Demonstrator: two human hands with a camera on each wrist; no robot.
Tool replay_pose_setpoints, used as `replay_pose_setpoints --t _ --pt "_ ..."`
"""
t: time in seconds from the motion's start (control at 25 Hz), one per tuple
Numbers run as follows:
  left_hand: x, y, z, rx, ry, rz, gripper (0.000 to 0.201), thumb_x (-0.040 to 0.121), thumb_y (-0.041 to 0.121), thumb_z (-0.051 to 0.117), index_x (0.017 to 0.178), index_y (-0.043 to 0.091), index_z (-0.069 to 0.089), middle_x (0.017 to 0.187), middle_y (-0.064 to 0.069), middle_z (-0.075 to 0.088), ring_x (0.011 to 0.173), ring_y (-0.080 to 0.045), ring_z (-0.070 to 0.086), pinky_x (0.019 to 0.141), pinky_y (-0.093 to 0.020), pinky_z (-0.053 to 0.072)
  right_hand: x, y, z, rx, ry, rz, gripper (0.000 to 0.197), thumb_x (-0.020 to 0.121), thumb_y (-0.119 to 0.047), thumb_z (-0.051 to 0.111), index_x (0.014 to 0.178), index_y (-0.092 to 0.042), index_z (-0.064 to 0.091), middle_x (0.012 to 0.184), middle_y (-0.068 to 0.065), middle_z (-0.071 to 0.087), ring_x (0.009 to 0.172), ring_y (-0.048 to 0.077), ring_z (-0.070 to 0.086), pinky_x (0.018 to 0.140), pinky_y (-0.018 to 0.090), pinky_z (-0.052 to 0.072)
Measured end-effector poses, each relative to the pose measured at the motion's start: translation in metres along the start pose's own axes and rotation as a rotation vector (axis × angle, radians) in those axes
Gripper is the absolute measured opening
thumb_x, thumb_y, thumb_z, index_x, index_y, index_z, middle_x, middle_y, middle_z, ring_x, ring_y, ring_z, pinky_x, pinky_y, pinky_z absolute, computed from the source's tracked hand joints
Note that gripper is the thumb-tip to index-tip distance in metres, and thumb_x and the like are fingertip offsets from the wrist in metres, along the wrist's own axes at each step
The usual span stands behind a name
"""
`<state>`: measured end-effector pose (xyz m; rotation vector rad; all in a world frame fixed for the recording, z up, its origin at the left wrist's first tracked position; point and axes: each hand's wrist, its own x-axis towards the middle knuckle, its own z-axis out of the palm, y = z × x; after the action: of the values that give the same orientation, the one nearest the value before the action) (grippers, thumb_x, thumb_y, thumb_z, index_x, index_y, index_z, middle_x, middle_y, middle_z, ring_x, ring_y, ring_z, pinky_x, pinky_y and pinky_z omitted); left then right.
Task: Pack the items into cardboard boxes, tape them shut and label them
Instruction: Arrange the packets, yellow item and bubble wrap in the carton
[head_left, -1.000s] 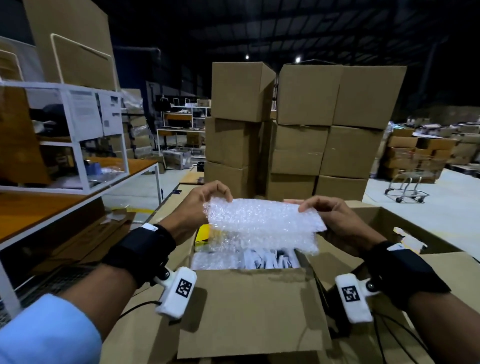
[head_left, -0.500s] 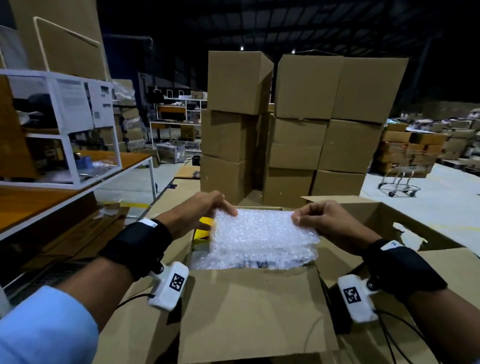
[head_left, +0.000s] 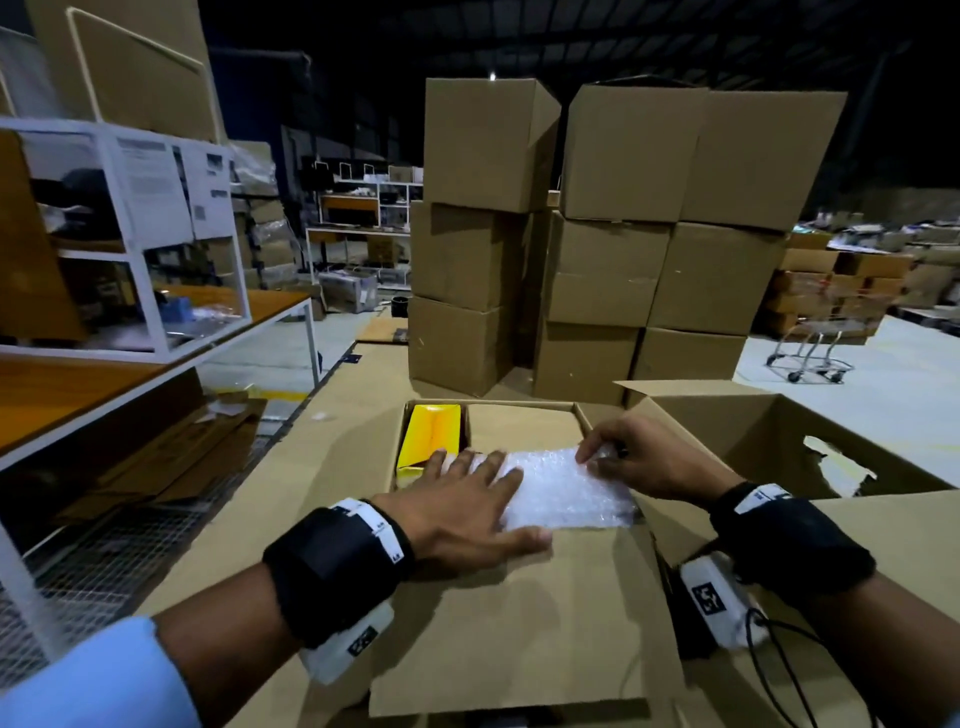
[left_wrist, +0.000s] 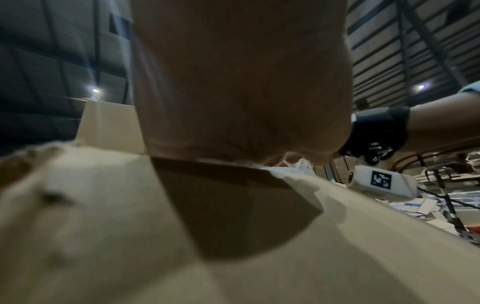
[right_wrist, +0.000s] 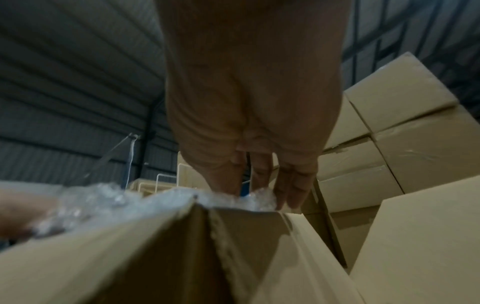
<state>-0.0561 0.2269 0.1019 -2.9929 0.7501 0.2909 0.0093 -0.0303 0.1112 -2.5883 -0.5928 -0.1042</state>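
An open cardboard box (head_left: 519, 623) stands in front of me with its near flap folded toward me. A sheet of bubble wrap (head_left: 571, 493) lies flat over its contents. My left hand (head_left: 467, 493) presses on the sheet's left part with straight, spread fingers. My right hand (head_left: 628, 457) touches the sheet's far right corner with its fingertips. In the right wrist view the fingers (right_wrist: 291, 185) point straight down into the bubble wrap (right_wrist: 109, 201) at the box's edge. A yellow carton (head_left: 431, 436) shows in the box's far left corner. The left wrist view shows only my palm (left_wrist: 241, 82) on cardboard.
Tall stacks of closed cardboard boxes (head_left: 623, 234) stand just behind the open one. Another open box (head_left: 779, 436) with a torn wall sits at the right. A white-framed table with a shelf (head_left: 156, 322) runs along the left. A wheeled cart (head_left: 810, 358) stands on the floor far right.
Both hands have lowered the bubble wrap from above the box onto its contents. The left hand went from pinching the sheet to lying flat on it.
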Motion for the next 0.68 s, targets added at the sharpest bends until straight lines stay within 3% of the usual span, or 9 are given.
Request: replay_pose_setpoints --t 0.16,0.24,0.36,0.44,0.56,0.68 --pt "0.003 0.007 0.011 0.012 -0.008 0.015 0.099 0.086 0.087 0.018 0.16 0.027 -0.009 0.167 -0.006 -0.016 0.154 -0.031 -0.015 0.123 -0.052 -0.006 -0.009 -0.005 0.006 -0.253 0.038 -0.108 0.016 0.091 -0.013 0.062 0.101 -0.023 0.07 0.113 0.001 0.068 0.107 0.022 0.062 0.09 0.031 0.047" --pt "0.006 0.01 0.014 0.012 -0.008 0.019 0.101 0.085 0.088 0.021 0.159 0.027 -0.011 0.167 -0.006 -0.017 0.153 -0.032 -0.015 0.123 -0.052 -0.006 -0.016 -0.017 0.007 -0.275 0.05 -0.161 0.023 0.097 -0.015 0.055 0.116 -0.016 0.067 0.127 0.005 0.064 0.119 0.025 0.057 0.098 0.032 0.043" --pt "0.008 0.011 0.016 0.006 0.0 0.027 0.101 0.086 0.087 0.024 0.159 0.028 -0.012 0.167 -0.007 -0.017 0.153 -0.033 -0.015 0.123 -0.053 -0.006 -0.031 -0.041 0.017 -0.17 -0.159 -0.154 0.054 0.103 -0.05 0.037 0.143 -0.017 0.05 0.15 0.005 0.048 0.136 0.021 0.045 0.113 0.036 0.035" --pt "0.008 0.011 0.017 -0.025 0.0 0.028 0.1 0.085 0.087 0.026 0.159 0.031 -0.012 0.167 -0.005 -0.017 0.153 -0.032 -0.017 0.123 -0.052 -0.007 -0.038 -0.049 0.025 -0.148 -0.332 -0.058 0.077 0.094 -0.071 0.02 0.156 -0.026 0.03 0.163 0.001 0.028 0.149 0.018 0.025 0.122 0.041 0.023" --pt "0.006 0.01 0.017 -0.096 -0.022 0.031 0.102 0.085 0.087 0.029 0.159 0.03 -0.012 0.166 -0.003 -0.018 0.153 -0.03 -0.016 0.123 -0.047 -0.006 -0.041 -0.052 0.033 -0.331 -0.48 0.056 0.087 0.088 -0.077 0.013 0.159 -0.029 -0.004 0.167 -0.003 -0.007 0.154 0.015 -0.007 0.125 0.038 -0.002" --pt "0.002 0.01 0.014 -0.147 -0.04 0.03 0.107 0.085 0.087 0.033 0.159 0.025 -0.014 0.167 -0.001 -0.017 0.154 -0.025 -0.015 0.123 -0.043 -0.002 -0.041 -0.057 0.035 -0.372 -0.529 0.067 0.085 0.089 -0.077 0.01 0.157 -0.031 -0.011 0.165 -0.004 -0.015 0.153 0.015 -0.013 0.123 0.038 -0.008"
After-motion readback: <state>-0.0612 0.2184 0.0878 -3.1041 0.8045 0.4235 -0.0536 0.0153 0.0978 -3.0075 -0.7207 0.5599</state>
